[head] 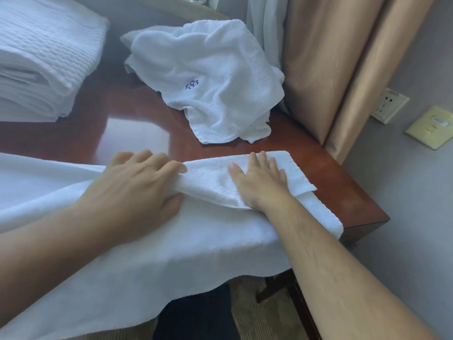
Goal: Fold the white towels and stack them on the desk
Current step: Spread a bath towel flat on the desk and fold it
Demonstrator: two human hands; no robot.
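A large white towel (152, 253) lies spread over the near edge of the reddish wooden desk (137, 133) and hangs off its front. Its far right strip is folded over on itself. My left hand (137, 190) grips that folded edge, fingers on top and thumb beneath. My right hand (259, 177) lies flat, fingers spread, pressing the folded strip down near the desk's right end. A crumpled white towel (210, 77) with a small purple emblem sits at the back of the desk. A stack of folded white towels (41, 60) stands at the far left.
Tan curtains (338, 65) hang right behind the desk's right corner, with a white sheer beside them. A wall socket (389, 105) and a yellowish switch plate (434, 126) are on the grey wall to the right. Patterned carpet and a dark shape show beneath the desk.
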